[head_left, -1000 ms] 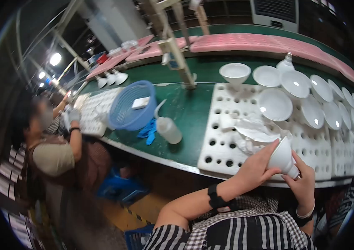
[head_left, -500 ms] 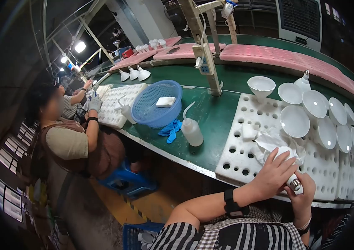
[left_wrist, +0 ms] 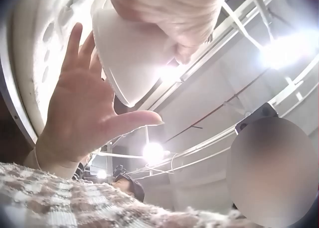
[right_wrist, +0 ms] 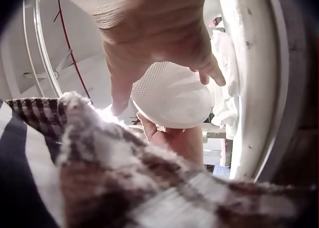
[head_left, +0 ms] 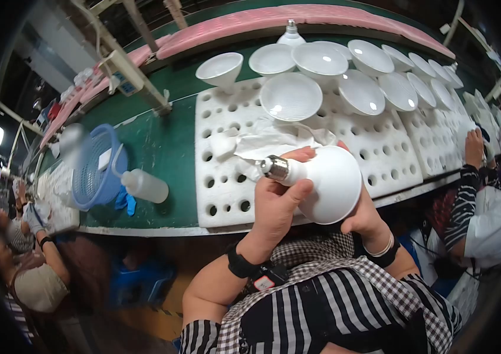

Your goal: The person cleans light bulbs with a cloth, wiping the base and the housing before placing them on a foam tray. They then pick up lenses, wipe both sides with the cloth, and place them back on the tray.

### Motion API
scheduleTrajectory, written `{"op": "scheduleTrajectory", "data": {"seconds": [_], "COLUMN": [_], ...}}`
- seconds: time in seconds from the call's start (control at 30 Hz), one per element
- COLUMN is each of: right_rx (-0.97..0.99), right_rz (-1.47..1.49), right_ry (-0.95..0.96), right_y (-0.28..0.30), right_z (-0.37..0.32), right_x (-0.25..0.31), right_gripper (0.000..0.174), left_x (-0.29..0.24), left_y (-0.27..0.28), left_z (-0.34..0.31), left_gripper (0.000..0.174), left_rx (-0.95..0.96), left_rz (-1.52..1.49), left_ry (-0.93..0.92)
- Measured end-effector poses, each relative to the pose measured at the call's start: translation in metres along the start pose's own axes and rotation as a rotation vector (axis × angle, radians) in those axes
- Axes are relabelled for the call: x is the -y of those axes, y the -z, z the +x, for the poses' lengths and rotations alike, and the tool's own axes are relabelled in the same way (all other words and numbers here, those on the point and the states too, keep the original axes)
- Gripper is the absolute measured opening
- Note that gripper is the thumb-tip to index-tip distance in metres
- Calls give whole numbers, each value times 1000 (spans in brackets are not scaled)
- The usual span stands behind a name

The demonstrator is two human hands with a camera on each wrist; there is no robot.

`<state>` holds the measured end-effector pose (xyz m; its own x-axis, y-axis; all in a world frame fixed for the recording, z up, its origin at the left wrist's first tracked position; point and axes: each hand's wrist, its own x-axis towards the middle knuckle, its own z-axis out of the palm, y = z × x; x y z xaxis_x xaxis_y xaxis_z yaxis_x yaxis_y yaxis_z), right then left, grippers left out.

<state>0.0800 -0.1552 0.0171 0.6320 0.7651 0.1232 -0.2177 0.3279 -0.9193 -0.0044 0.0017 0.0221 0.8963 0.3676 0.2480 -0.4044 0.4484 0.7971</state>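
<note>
A white reflector light bulb [head_left: 333, 186] lies tilted between my hands, its silver screw base [head_left: 275, 167] pointing left and its wide face to the right. My left hand [head_left: 277, 206] grips it by the neck, thumb along the near side. Beside the wide face is my right hand [head_left: 368, 215]. In the left wrist view that right hand [left_wrist: 79, 108] has straight, spread fingers and the thumb held out. The ribbed face [right_wrist: 174, 96] shows under the right palm in the right wrist view. Behind the bulb, a crumpled white cloth [head_left: 286, 141] lies on the white foam tray [head_left: 215, 200].
Several more bulbs [head_left: 291, 97] stand face up in the tray's holes. To the left are a squeeze bottle [head_left: 146, 186], a blue glove [head_left: 125, 202] and a blue basket [head_left: 100, 171] on the green table [head_left: 173, 159]. Other people sit at both sides.
The bulb has turned so its base points left instead of toward my right hand. My left hand moved from the wide head to the neck; my right hand left the base. The view swung right.
</note>
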Motion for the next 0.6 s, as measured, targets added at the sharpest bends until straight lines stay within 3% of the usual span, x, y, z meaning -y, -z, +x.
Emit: {"op": "scheduleTrajectory", "data": {"seconds": [0.17, 0.3, 0.37, 0.43, 0.5, 0.6], "right_rx": [-11, 25, 8, -16, -48, -110], "right_rz": [71, 124, 274, 264, 249, 127], "right_ry": [-68, -16, -49, -41, -37, 9], "right_y": [0, 1, 2, 7, 13, 18], "right_z": [13, 20, 21, 24, 22, 23], "right_x": [-7, -7, -2, -3, -10, -23], "right_gripper": [146, 144, 138, 135, 132, 127], "left_x": [-4, -13, -38, -49, -53, -52], "left_y": [3, 14, 39, 79, 115, 140], "left_z": [5, 10, 13, 33, 41, 46], "left_gripper": [48, 53, 44, 40, 36, 33], "left_rx": [-87, -25, 212, 135, -126, -57], "left_rz": [-157, -22, 981, 1374, 1699, 1860], "left_ry": [144, 138, -212, -485, -307, -270]}}
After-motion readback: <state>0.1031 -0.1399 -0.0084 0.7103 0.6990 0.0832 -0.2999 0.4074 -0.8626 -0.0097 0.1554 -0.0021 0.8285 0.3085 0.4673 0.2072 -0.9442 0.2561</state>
